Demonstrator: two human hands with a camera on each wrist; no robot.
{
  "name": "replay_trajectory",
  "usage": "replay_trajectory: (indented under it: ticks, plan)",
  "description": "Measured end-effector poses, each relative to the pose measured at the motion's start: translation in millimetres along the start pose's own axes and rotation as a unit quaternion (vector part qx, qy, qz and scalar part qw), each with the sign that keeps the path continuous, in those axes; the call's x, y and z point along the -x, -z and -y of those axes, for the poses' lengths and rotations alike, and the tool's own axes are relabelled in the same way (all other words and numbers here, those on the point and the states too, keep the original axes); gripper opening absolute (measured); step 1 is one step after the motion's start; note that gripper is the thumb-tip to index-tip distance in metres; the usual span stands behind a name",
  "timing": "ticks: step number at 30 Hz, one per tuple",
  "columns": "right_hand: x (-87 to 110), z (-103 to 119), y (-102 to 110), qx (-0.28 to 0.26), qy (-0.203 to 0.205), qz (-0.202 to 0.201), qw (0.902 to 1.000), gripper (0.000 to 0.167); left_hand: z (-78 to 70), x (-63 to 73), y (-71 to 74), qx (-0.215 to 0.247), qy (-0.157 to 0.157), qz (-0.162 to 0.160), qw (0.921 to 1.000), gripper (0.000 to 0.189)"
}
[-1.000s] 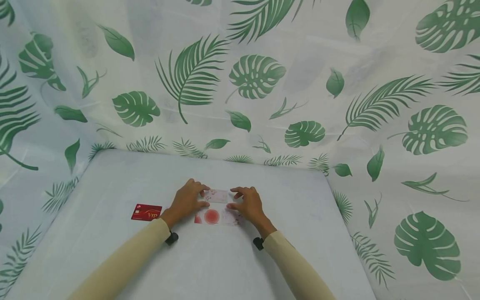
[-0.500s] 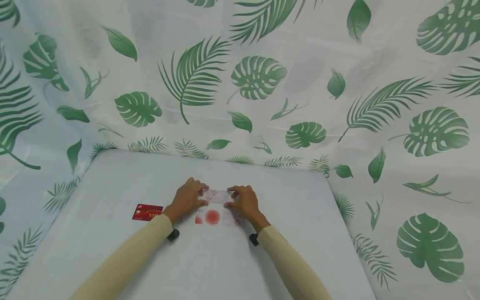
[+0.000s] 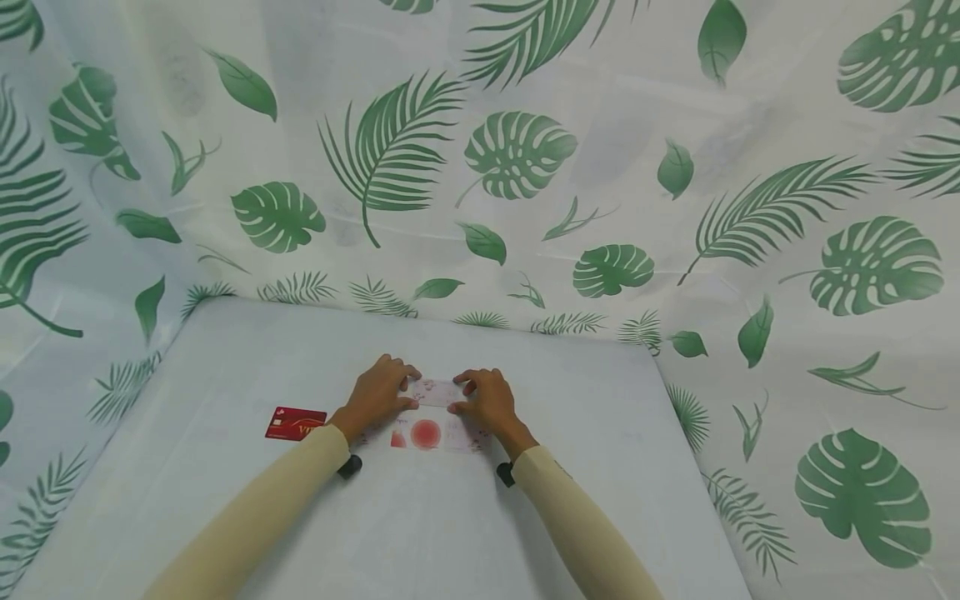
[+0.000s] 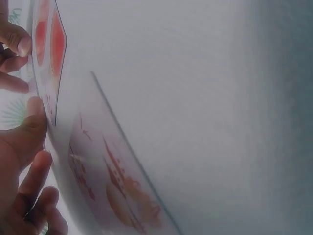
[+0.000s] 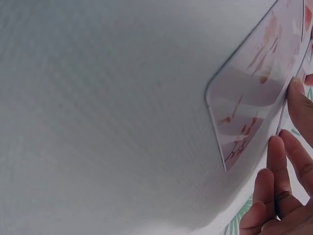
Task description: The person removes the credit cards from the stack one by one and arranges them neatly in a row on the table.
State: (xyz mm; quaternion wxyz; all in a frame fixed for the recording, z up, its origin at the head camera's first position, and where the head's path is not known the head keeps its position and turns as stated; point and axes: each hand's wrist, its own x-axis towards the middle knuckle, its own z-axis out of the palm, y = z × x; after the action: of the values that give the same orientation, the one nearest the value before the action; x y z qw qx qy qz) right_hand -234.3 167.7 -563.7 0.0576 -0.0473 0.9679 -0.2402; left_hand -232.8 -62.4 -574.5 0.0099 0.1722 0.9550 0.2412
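Note:
A small pale pink card (image 3: pixel 437 392) with a floral print lies flat between the two hands in the head view. My left hand (image 3: pixel 377 392) holds its left end, with the index finger near the upper corner and the thumb near the lower one. At the opposite end, my right hand (image 3: pixel 489 407) holds it the same way, fingertips right at the edge. Just below lies a row of similar cards: one with a red circle (image 3: pixel 426 433) in the middle and a flower-printed card (image 5: pixel 259 73) under the right wrist. Another flower-printed card (image 4: pixel 117 171) is partly covered by the left wrist.
A red VIP card (image 3: pixel 292 423) lies left of the left forearm, its right end close to the sleeve. The white tabletop (image 3: pixel 420 525) extends around the cards. Behind it hangs a white curtain (image 3: pixel 540 233) printed with green leaves.
My right hand has shifted left and closed in on the upper card's right end. The left hand stays nearly in place at the other end. The head view has drifted slightly.

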Motion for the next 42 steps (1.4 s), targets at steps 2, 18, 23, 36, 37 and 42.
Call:
replay_trajectory:
  ticks: [2, 18, 23, 36, 37, 42]
  plan:
    - [-0.2, 1, 1, -0.007, 0.002, 0.000, 1.0000, 0.046, -0.1, 0.1, -0.3, 0.008, 0.001, 0.000, 1.0000, 0.049]
    - [3.9, -2, -8, 0.006, 0.049, -0.025, 0.9985, 0.051, -3.4, 1.2, -3.8, 0.045, 0.019, 0.000, 0.9988, 0.049]
    - [4.8, -2, -6, -0.005, 0.050, -0.026, 0.9984, 0.047, -3.9, 0.1, -6.8, 0.047, 0.023, -0.011, 0.9986, 0.055]
    - [5.8, -4, 4, -0.031, 0.024, -0.026, 0.9989, 0.060, -12.1, -3.0, -5.9, 0.061, 0.017, -0.024, 0.9977, 0.059]
    - [6.2, -4, 5, -0.031, 0.023, -0.027, 0.9989, 0.060, -12.7, -2.9, -5.7, 0.064, 0.015, -0.026, 0.9975, 0.059]
    - [9.1, -5, 9, -0.033, 0.031, -0.033, 0.9984, 0.059, -15.4, -2.8, -4.6, 0.070, -0.004, -0.043, 0.9966, 0.057]
